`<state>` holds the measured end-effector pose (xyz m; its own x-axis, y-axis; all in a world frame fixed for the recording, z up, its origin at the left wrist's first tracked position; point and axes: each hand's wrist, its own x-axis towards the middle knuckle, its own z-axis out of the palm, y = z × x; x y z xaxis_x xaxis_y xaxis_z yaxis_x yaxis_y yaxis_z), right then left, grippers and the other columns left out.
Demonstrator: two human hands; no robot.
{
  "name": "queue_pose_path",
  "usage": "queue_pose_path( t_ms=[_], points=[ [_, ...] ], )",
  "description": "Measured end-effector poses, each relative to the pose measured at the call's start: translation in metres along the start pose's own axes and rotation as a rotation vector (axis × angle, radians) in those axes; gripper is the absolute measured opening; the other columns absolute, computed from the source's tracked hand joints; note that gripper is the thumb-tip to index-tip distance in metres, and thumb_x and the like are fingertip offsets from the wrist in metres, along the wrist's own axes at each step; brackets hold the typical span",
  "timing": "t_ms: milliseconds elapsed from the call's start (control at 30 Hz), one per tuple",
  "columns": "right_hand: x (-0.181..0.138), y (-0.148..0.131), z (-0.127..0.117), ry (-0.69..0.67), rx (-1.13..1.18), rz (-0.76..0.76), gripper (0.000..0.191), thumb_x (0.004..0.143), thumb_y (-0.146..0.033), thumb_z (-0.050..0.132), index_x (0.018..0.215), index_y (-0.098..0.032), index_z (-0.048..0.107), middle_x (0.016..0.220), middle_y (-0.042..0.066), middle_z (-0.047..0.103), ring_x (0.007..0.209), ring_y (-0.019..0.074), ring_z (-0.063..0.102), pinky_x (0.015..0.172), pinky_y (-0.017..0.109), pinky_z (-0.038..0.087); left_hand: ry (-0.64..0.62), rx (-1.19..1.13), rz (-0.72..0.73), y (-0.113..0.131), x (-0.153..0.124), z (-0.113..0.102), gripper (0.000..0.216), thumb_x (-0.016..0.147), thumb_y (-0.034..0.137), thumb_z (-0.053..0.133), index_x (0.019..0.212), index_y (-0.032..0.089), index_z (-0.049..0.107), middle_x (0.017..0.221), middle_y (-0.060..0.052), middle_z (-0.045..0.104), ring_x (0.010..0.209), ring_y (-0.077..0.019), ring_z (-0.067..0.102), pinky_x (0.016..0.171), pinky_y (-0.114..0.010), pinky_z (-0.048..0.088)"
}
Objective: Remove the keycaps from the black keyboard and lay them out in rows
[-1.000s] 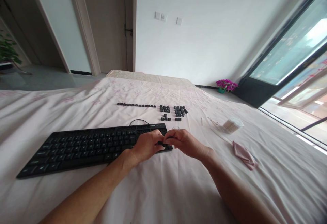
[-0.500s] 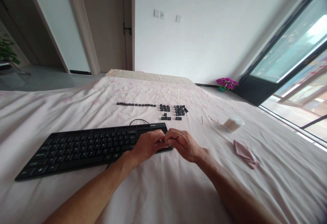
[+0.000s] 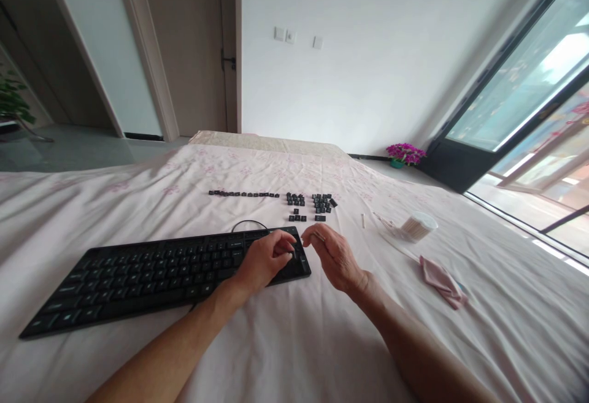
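A black keyboard [image 3: 151,274] lies at a slant on the pink bedsheet, its right end bare of keys in places. Over that end is my left hand [image 3: 265,259], its fingers curled and the thumb apart from them, with nothing visible between. My right hand [image 3: 334,256] is bent just past the keyboard's right edge, fingertips pinched. A small white tip at those fingertips looks like the end of a cotton swab, mostly hidden by the fingers. Beyond the keyboard stand loose black keycaps: a long row [image 3: 243,194] and small groups [image 3: 321,203].
To the right are a clear tub of cotton swabs [image 3: 418,227], a few loose swabs [image 3: 385,221], a single swab [image 3: 363,221] and a folded pink cloth [image 3: 442,281]. A thin black cable [image 3: 248,221] loops behind the keyboard. Purple flowers [image 3: 405,153] stand past the bed.
My hands were together over the keyboard's right end and have now drawn slightly apart. The left thumb and fingers have parted. The view has tilted slightly.
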<state>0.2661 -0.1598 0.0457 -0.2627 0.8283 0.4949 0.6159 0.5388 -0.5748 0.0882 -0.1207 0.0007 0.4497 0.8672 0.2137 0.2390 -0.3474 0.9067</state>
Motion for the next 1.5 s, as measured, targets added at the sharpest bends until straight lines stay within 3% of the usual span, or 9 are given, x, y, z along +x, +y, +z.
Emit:
queue_pose_path(
  t_ms=[200, 433, 567, 700, 967, 1200, 1333, 1400, 1500],
  points=[
    [0.001, 0.013, 0.01, -0.098, -0.168, 0.146, 0.009, 0.084, -0.028, 0.058, 0.087, -0.022, 0.063, 0.081, 0.0, 0.066, 0.072, 0.0141, 0.058, 0.066, 0.023, 0.04, 0.015, -0.288, -0.033, -0.005, 0.003, -0.003, 0.034, 0.074, 0.015, 0.062, 0.107, 0.018, 0.053, 0.085, -0.002, 0.065, 0.079, -0.015, 0.064, 0.074, -0.027, 0.049],
    [-0.001, 0.021, 0.019, -0.138, -0.143, 0.279, 0.008, 0.077, -0.028, 0.064, 0.079, -0.021, 0.065, 0.07, -0.003, 0.065, 0.062, 0.0118, 0.055, 0.056, 0.021, 0.035, 0.011, -0.288, -0.04, -0.005, 0.003, -0.001, 0.036, 0.074, 0.017, 0.062, 0.109, 0.018, 0.051, 0.084, -0.002, 0.063, 0.079, -0.0153, 0.064, 0.077, -0.029, 0.05],
    [0.005, 0.057, 0.002, -0.041, -0.148, 0.321, 0.018, 0.077, -0.036, 0.061, 0.075, -0.019, 0.065, 0.066, -0.002, 0.063, 0.061, 0.0127, 0.053, 0.056, 0.022, 0.035, 0.044, -0.184, -0.025, -0.002, 0.002, -0.001, 0.035, 0.075, 0.016, 0.059, 0.109, 0.019, 0.052, 0.085, -0.001, 0.062, 0.078, -0.0142, 0.062, 0.076, -0.029, 0.05],
    [0.011, 0.109, -0.026, 0.137, -0.244, 0.535, 0.019, 0.074, -0.035, 0.06, 0.079, -0.019, 0.068, 0.068, 0.0, 0.065, 0.062, 0.0156, 0.055, 0.057, 0.024, 0.037, 0.009, -0.049, -0.017, 0.002, 0.001, -0.001, 0.03, 0.074, 0.014, 0.057, 0.104, 0.018, 0.058, 0.087, -0.002, 0.063, 0.076, -0.0136, 0.062, 0.074, -0.027, 0.05],
    [0.019, 0.162, -0.041, 0.139, -0.36, 0.69, 0.017, 0.073, -0.031, 0.06, 0.081, -0.02, 0.071, 0.073, 0.002, 0.068, 0.07, 0.0171, 0.059, 0.06, 0.025, 0.037, -0.036, 0.047, 0.028, 0.003, -0.001, 0.0, 0.02, 0.076, 0.014, 0.054, 0.093, 0.02, 0.064, 0.09, -0.002, 0.067, 0.077, -0.0144, 0.063, 0.074, -0.026, 0.049],
    [0.025, 0.159, -0.039, 0.143, -0.364, 0.685, 0.017, 0.074, -0.034, 0.062, 0.082, -0.022, 0.072, 0.077, 0.002, 0.069, 0.076, 0.0195, 0.06, 0.063, 0.026, 0.038, -0.036, 0.068, 0.051, 0.003, -0.001, 0.0, 0.019, 0.077, 0.015, 0.053, 0.091, 0.02, 0.064, 0.091, -0.003, 0.067, 0.078, -0.0146, 0.063, 0.073, -0.025, 0.05],
    [0.026, 0.137, -0.045, 0.15, -0.326, 0.656, 0.036, 0.087, -0.044, 0.044, 0.086, -0.018, 0.07, 0.081, 0.007, 0.069, 0.075, 0.019, 0.06, 0.066, 0.027, 0.04, -0.026, 0.072, 0.067, 0.003, -0.001, 0.0, 0.02, 0.077, 0.014, 0.052, 0.093, 0.019, 0.064, 0.093, -0.003, 0.067, 0.078, -0.0144, 0.063, 0.074, -0.026, 0.051],
    [0.026, 0.117, -0.047, 0.12, -0.254, 0.6, 0.051, 0.093, -0.048, 0.028, 0.088, -0.017, 0.069, 0.082, 0.006, 0.068, 0.071, 0.0167, 0.06, 0.067, 0.027, 0.042, -0.023, 0.08, 0.066, 0.002, -0.001, 0.0, 0.021, 0.077, 0.013, 0.053, 0.093, 0.019, 0.064, 0.093, -0.003, 0.067, 0.079, -0.0144, 0.063, 0.074, -0.026, 0.051],
    [0.026, 0.079, -0.048, 0.008, -0.071, 0.315, 0.055, 0.095, -0.049, 0.024, 0.088, -0.018, 0.07, 0.089, 0.005, 0.066, 0.084, 0.0173, 0.059, 0.076, 0.028, 0.044, -0.02, 0.088, 0.06, 0.002, -0.001, 0.0, 0.022, 0.076, 0.013, 0.055, 0.094, 0.019, 0.065, 0.093, -0.003, 0.067, 0.079, -0.0145, 0.063, 0.074, -0.026, 0.051]
  ],
)
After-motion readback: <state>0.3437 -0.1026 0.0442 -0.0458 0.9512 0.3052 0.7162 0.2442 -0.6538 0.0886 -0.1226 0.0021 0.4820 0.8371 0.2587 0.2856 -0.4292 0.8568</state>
